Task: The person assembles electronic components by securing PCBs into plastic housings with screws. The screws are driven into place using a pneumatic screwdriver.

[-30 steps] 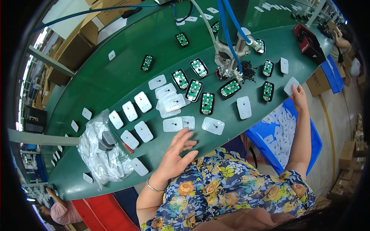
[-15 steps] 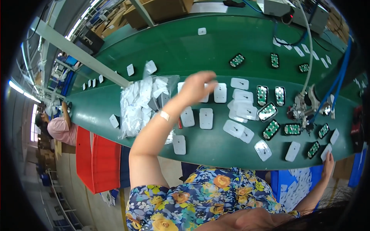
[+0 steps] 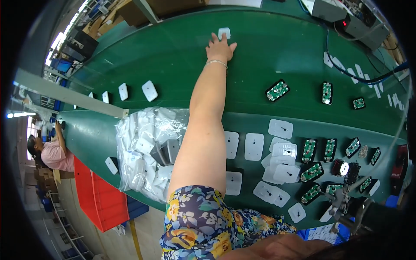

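Note:
My left hand [image 3: 220, 50] is stretched far across the green conveyor belt, its fingers spread. One fingertip overlaps a small white rounded plastic cover [image 3: 224, 33] at the far side; I cannot tell whether it touches. My right hand is out of view. On the near bench, white covers [image 3: 254, 146] lie flat, some under my left arm. Right of them is a loose pile of white covers with black marks [image 3: 281, 163]. Beyond the pile stand several black housings with green circuit boards [image 3: 309, 150]. A clear plastic bag [image 3: 145, 145] full of white parts rests left of my arm.
Circuit-board housings [image 3: 277, 90] and white covers [image 3: 149, 91] sit on the belt. A metal tool fixture [image 3: 342, 201] with a hose stands at the right. A slanted post [image 3: 71, 93] crosses the left. Red bins [image 3: 97, 195] stand below the bench; a person in pink [image 3: 58, 154] sits far left.
My left hand has reached forward from above the bench to the far white cover. My right hand has left the view. The camera view has shifted, and covers on the belt appear further along.

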### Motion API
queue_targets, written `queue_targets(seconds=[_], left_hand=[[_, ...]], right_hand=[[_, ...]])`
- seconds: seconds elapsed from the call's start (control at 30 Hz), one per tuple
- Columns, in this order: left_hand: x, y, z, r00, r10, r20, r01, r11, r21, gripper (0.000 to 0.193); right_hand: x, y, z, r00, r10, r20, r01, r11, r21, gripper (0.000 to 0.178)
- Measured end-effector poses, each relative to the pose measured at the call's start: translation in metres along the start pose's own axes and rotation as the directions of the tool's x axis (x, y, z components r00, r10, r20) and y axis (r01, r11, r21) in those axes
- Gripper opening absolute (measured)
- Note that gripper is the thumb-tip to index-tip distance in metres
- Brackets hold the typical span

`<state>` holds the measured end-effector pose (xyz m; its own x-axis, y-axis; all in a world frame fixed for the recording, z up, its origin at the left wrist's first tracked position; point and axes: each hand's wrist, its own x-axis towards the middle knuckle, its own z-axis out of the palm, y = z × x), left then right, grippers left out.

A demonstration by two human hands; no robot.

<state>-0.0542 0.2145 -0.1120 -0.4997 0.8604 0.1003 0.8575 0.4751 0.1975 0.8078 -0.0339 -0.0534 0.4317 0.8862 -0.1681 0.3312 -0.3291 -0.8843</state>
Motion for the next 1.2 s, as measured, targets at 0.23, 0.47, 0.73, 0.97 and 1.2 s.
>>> queue_targets(seconds=[0.23,0.47,0.73,0.97,1.2], left_hand=[[0.010,-0.004,0.000,0.989,0.039,0.143,-0.059,0.989,0.139,0.065],[0.005,-0.006,-0.006,0.998,0.029,0.063,-0.035,0.995,0.097,0.060],[0.017,-0.014,-0.017,0.998,0.057,0.010,-0.057,0.995,0.087,0.058],[-0.012,-0.006,-0.025,0.984,0.084,0.158,-0.077,0.996,-0.050,0.060],[-0.033,-0.021,-0.037,0.996,-0.060,0.070,0.065,0.996,-0.067,0.054]], right_hand=[[-0.028,-0.006,-0.016,0.999,0.045,0.014,-0.043,0.991,-0.124,0.047],[-0.043,-0.006,-0.002,0.999,0.019,0.027,-0.015,0.989,-0.148,0.046],[-0.065,-0.020,0.002,0.998,0.032,0.049,-0.019,0.972,-0.233,0.045],[-0.100,-0.040,0.004,0.998,-0.028,0.062,0.039,0.981,-0.191,0.042],[-0.177,-0.119,0.066,0.864,-0.106,0.493,0.121,0.993,0.000,0.038]])
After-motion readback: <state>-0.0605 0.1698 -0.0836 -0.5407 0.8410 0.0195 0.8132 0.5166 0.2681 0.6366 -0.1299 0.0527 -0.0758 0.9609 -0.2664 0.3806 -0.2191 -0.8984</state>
